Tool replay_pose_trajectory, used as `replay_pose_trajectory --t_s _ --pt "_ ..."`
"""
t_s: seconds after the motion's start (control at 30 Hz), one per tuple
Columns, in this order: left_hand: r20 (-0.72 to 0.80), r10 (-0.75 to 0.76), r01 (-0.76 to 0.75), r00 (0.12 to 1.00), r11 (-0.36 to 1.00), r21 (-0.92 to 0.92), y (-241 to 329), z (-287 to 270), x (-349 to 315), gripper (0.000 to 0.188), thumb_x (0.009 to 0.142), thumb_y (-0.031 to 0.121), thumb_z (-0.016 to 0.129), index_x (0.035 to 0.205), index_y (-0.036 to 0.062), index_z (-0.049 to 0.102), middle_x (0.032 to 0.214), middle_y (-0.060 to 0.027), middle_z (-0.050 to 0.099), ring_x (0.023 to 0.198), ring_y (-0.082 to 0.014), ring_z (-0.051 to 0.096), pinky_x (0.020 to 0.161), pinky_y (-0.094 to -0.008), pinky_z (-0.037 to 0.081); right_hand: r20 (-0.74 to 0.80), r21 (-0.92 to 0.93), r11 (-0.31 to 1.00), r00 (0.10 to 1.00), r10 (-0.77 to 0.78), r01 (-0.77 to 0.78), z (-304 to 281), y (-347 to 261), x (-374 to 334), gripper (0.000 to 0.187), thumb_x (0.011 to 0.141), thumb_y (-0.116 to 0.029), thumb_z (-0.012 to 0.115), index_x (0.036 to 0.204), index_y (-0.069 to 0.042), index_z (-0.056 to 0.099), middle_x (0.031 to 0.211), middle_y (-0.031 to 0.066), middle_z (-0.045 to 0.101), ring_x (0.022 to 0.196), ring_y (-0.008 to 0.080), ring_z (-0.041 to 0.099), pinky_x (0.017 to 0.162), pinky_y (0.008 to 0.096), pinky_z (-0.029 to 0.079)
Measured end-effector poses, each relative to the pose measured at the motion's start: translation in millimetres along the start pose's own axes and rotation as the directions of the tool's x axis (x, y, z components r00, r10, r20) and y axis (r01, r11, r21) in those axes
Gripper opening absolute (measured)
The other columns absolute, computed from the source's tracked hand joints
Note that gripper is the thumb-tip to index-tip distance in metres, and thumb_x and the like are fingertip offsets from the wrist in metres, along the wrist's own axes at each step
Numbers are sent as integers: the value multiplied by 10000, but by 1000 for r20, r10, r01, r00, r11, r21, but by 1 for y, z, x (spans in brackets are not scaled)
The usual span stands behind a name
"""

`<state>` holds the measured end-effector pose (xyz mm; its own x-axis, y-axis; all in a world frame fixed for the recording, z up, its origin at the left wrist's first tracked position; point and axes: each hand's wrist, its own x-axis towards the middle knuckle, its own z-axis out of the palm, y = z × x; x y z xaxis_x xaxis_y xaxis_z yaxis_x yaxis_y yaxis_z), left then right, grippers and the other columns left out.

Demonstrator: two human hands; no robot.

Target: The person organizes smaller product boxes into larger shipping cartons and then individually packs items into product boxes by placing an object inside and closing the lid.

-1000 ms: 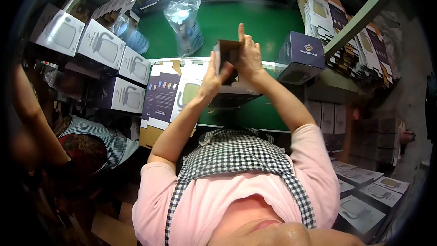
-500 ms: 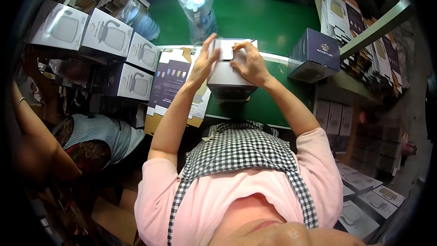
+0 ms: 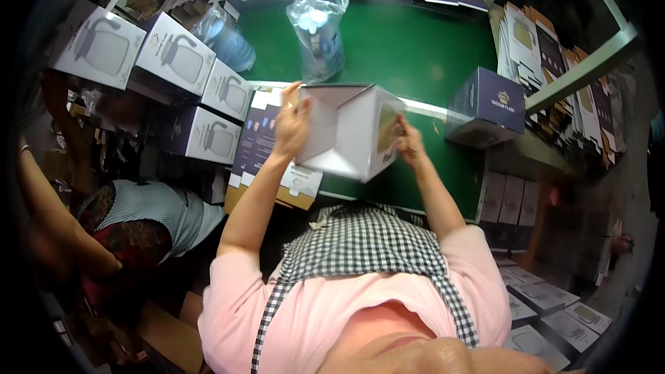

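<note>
Between both hands I hold a carton [image 3: 339, 128] tilted over the near edge of the green work surface, its hollow white inside turned toward me. My left hand [image 3: 294, 125] grips its left wall, fingers up along the side. On its printed right wall my right hand [image 3: 410, 140] is closed, somewhat blurred. Just beyond the carton stands a blue flask [image 3: 322, 45] in a clear plastic bag. Flat printed cartons [image 3: 260, 145] lie in a stack by my left forearm.
Boxed flasks [image 3: 176, 55] are piled at the left, near another bagged blue flask [image 3: 232, 45]. A purple box [image 3: 488, 107] stands at the right by a metal post [image 3: 582, 69]. Folded cartons [image 3: 547, 62] fill the right shelf. A co-worker [image 3: 149, 215] sits at the left.
The carton has turned from having its flaps under my hands to showing its open inside toward me. My hands have moved apart to its two sides.
</note>
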<state>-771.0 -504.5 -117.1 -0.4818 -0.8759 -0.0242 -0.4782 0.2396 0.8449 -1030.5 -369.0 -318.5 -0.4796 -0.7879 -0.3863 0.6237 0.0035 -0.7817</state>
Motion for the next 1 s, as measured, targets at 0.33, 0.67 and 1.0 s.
replay_pose_trajectory --t_s 0.33,0.67,1.0 --pt "-290 213 -138 933 956 258 -131 90 235 864 771 448 786 1344 -83 417 1154 -311 621 1058 -473 613 981 -479 452 604 -731 -17 635 -482 682 87 -155 -108 395 629 22 813 957 -40 602 874 80 636 833 241 640 722 365 523" --pt "-481 460 -534 746 845 -20 26 -50 144 320 896 322 731 889 2 723 822 -85 711 685 -142 630 637 -287 492 727 -686 -402 549 -414 606 47 -91 -120 229 801 -60 613 1025 -79 658 964 56 557 948 239 554 869 373 445" --pt "-204 762 -682 614 643 349 172 25 19 345 831 99 699 1160 38 612 879 -130 661 681 -237 643 621 -345 510 859 -446 -576 146 -491 685 22 -62 -111 278 809 -88 610 1077 -41 661 883 46 574 857 230 589 829 370 485"
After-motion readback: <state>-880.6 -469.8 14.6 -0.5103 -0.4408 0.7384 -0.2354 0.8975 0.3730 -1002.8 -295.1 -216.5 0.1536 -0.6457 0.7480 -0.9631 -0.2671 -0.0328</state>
